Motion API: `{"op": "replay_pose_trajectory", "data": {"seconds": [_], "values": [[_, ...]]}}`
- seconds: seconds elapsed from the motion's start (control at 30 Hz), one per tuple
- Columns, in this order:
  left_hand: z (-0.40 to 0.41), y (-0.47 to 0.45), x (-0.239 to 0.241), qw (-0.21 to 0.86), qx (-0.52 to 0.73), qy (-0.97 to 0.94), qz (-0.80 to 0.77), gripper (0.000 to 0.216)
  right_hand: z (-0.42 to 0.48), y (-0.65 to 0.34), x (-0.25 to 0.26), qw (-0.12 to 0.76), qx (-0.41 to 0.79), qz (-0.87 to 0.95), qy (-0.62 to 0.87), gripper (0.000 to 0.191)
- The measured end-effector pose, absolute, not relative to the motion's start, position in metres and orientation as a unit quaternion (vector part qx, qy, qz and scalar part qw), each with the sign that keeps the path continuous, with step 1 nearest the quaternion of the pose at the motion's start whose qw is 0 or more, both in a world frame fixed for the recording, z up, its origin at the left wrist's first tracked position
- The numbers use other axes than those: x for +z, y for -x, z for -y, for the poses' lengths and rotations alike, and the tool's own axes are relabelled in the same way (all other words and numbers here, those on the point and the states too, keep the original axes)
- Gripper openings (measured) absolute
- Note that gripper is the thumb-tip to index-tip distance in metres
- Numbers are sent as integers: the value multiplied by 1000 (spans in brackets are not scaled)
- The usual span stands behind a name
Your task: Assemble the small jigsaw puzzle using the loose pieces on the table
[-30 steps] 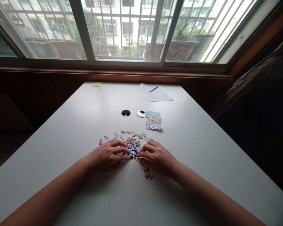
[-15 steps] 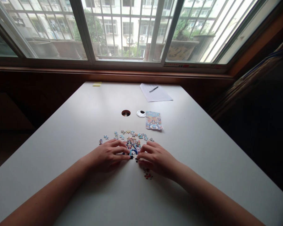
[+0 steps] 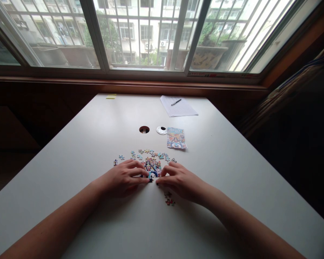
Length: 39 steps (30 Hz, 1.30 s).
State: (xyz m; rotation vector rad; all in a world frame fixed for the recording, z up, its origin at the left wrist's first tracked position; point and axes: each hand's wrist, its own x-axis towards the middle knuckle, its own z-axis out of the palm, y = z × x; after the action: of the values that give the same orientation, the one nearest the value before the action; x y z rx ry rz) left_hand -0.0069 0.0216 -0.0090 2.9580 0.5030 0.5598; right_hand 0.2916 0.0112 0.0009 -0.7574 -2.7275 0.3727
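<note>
Puzzle (image 3: 152, 164) lies between left fingers (image 3: 137, 172) and right fingers (image 3: 168, 170), possibly touching.

Daylight fills a wide barred window (image 3: 143, 36); below its brown sill (image 3: 140, 86) stands a white table (image 3: 70, 151).

The white counter (image 3: 78, 140), pierced by a round hole (image 3: 144, 130), carries a partly joined puzzle (image 3: 154, 164) with loose pieces (image 3: 147, 151) around it, a printed picture sheet (image 3: 176, 137) beside a round cap (image 3: 159, 132), some paper (image 3: 179, 110) and a yellow note (image 3: 111, 96).
</note>
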Motion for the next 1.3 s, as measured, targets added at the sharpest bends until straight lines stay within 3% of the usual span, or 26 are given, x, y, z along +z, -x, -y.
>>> {"op": "replay_pose_trajectory", "data": {"seconds": [0.37,0.63,1.13,1.3], "values": [[-21,7,-7,44,176,-970,-161,36,-15,-288,-2,158,145,930,299,7],[-22,7,-9,45,180,-969,-164,37,-12,-280,-14,178,90,931,305,23],[-22,7,-8,53,174,-969,-166,37,-11,-285,0,165,163,919,319,7],[-23,8,-15,89,225,-953,-181,34,-10,-283,-3,151,163,918,329,5]]}}
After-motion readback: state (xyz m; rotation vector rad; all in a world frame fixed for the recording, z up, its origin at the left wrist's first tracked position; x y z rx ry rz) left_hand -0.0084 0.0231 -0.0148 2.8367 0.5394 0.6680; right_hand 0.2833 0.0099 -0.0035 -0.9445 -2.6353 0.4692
